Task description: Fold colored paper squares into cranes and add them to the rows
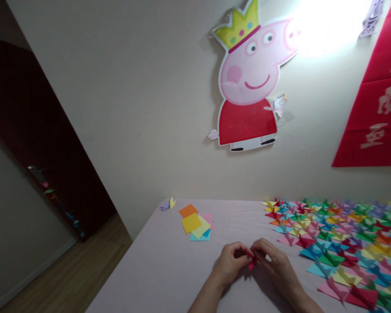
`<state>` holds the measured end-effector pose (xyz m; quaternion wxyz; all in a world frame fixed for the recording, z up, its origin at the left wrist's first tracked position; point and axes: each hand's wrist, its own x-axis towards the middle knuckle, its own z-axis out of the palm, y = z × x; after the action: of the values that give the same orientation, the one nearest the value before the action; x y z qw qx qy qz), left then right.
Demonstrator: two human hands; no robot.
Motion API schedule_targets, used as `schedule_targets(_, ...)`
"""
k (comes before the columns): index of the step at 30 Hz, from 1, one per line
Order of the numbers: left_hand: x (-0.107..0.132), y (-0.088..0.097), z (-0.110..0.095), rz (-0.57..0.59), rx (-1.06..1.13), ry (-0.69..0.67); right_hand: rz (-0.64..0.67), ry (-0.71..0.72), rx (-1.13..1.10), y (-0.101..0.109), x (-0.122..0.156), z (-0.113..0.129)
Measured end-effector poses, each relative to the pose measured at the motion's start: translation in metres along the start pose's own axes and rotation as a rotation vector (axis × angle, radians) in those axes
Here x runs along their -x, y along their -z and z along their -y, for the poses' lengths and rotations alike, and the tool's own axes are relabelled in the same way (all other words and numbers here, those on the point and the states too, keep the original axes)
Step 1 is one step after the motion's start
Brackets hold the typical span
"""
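Note:
A small piece of folded red paper (252,263) is pinched between my two hands, low over the pale pink tabletop (156,278). My left hand (233,262) grips it from the left with thumb and forefinger. From the other side my right hand (272,259) closes its fingertips on the same paper. Much of the paper is hidden behind the fingers, so its exact folded shape is unclear. Beyond my left hand lie loose square sheets, among them a yellow sheet (191,223), an orange sheet (188,211) and a light blue sheet (198,237).
Rows of folded paper cranes (339,234) in many colours cover the table's right side. Two more folded pieces, one yellow (172,203), one purple (165,206), sit at the far left corner. Behind stands a wall with a cartoon pig cutout (247,121) and red banner (371,108).

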<state>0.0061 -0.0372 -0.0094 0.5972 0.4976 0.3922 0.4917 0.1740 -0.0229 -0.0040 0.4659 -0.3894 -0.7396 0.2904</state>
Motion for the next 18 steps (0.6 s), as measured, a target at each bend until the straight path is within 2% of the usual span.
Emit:
schedule_targets(5, 0.001, 0.000, -0.005, -0.036, 0.046, -0.026, -0.063, -0.131, -0.089, 0.000, -0.002, -0.010)
schedule_targets(8, 0.002, -0.001, -0.006, -0.040, 0.056, -0.016, -0.054, -0.187, -0.140, -0.001, -0.002, -0.011)
schedule_targets(18, -0.001, -0.001, 0.003, -0.056, -0.041, -0.025, 0.005, -0.120, -0.048, -0.001, -0.002, 0.001)
